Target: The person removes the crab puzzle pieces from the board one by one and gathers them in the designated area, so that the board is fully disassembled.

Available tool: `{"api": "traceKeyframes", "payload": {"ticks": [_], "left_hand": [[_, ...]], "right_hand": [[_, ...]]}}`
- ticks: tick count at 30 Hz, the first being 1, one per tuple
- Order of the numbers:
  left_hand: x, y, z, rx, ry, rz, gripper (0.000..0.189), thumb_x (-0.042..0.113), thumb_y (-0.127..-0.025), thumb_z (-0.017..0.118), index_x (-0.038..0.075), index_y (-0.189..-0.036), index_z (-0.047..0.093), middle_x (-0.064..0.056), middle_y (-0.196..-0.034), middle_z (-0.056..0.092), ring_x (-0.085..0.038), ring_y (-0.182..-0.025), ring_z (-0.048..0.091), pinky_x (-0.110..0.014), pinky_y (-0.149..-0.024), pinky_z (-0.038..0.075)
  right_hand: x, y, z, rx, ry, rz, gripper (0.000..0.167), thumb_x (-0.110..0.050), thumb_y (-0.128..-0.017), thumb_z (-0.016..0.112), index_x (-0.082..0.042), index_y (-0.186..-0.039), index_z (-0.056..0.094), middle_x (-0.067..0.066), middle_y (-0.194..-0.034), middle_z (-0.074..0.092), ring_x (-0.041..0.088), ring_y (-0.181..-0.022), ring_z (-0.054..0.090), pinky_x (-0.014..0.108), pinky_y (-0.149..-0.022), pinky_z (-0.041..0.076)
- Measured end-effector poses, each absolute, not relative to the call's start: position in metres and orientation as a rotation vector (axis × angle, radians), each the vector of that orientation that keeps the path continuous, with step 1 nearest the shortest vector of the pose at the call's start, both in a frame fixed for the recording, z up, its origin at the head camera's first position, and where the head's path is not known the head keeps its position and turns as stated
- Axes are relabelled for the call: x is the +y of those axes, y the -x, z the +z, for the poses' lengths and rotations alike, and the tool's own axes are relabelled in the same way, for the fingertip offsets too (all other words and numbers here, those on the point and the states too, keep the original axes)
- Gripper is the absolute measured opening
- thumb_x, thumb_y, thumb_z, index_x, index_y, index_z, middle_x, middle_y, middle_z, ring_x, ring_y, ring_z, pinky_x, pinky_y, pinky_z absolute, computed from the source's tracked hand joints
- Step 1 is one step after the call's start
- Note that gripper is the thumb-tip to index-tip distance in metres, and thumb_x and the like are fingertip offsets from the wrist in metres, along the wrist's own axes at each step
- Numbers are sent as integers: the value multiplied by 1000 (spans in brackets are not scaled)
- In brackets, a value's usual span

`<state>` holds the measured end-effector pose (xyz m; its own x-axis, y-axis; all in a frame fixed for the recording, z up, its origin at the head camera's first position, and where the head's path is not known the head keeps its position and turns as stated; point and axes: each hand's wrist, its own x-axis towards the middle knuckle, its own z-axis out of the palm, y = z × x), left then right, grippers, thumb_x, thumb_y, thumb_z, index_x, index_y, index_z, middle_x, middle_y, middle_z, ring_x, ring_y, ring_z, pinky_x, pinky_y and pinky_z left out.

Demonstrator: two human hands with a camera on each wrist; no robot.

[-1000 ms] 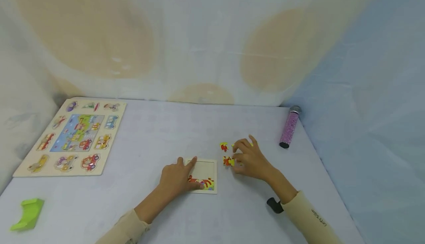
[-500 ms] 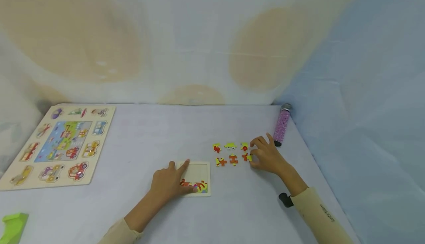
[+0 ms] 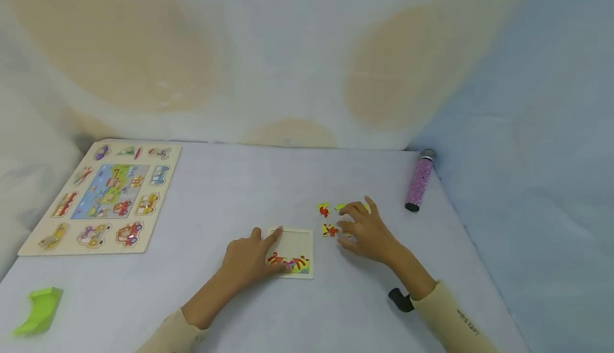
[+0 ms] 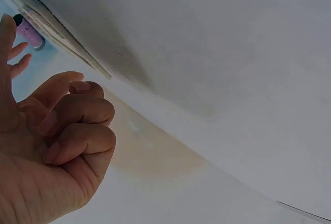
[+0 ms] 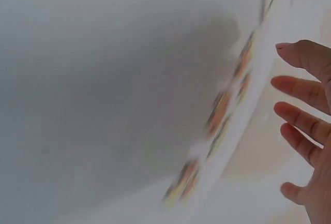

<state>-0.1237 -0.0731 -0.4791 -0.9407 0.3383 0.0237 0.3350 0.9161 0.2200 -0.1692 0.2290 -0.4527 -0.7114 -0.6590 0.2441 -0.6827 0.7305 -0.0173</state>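
A small square wooden puzzle tray (image 3: 293, 241) lies in the middle of the table, with red and yellow pieces (image 3: 301, 263) set along its near side. My left hand (image 3: 247, 257) rests on the tray's left part, index finger at the top edge and thumb over the fitted pieces; its other fingers are curled in the left wrist view. To the right lie several loose jigsaw pieces (image 3: 329, 230) in two rows, blurred in the right wrist view. My right hand (image 3: 366, 234) hovers over them with fingers spread and nothing held, hiding some of them in the head view.
A large wooden vehicle puzzle board (image 3: 160, 203) lies at the back left. In front of it sits a green curved block (image 3: 40, 310). A pink glittery microphone (image 3: 419, 182) lies at the back right, and a black object (image 3: 400, 300) is partly behind the right sleeve.
My right hand moved right, uncovering the loose pieces, then came back left over them. The left hand has stayed on the tray. The head view shifted and returned.
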Motion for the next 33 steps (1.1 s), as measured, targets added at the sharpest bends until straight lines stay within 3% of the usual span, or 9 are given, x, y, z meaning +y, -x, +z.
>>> {"api": "traceKeyframes", "payload": {"ticks": [7, 13, 22, 30, 33], "left_hand": [[-76, 84, -474, 3142, -593, 254, 73, 68, -75, 70, 29, -136, 62, -4, -83, 48, -15, -45, 36, -29, -44, 32], [-60, 46, -477, 3135, -772, 163, 65, 68, -83, 62, 30, -135, 62, -4, -86, 49, -12, -46, 39, -25, -42, 28], [-50, 40, -476, 3119, -727, 55, 67, 67, -84, 61, 28, -137, 60, -3, -81, 44, -11, -46, 32, -24, -43, 25], [-57, 40, -479, 3107, -718, 57, 60, 62, -86, 62, 30, -136, 60, -4, -81, 48, -9, -43, 31, -23, -40, 25], [-62, 41, -481, 3116, -736, 83, 55, 59, -87, 63, 31, -135, 61, -3, -79, 48, -8, -42, 29, -22, -40, 24]], "right_hand": [[155, 162, -456, -2752, -1326, 530, 22, -29, -89, 74, -16, -106, 78, 3, -117, 59, 24, -123, 45, 60, -113, 24], [134, 168, -465, -2790, -1408, 721, 15, -23, -89, 73, -16, -100, 79, 5, -112, 59, 26, -122, 44, 51, -111, 27], [121, 168, -472, -2828, -1418, 697, 23, -32, -85, 78, -17, -102, 79, 2, -113, 56, 23, -126, 40, 49, -112, 26], [108, 162, -472, -2792, -1456, 508, 31, -41, -82, 80, -16, -99, 76, 0, -115, 56, 23, -130, 40, 47, -114, 25], [103, 160, -474, -2789, -1475, 516, 26, -39, -82, 81, -14, -86, 73, 0, -114, 56, 23, -131, 41, 46, -115, 26]]}}
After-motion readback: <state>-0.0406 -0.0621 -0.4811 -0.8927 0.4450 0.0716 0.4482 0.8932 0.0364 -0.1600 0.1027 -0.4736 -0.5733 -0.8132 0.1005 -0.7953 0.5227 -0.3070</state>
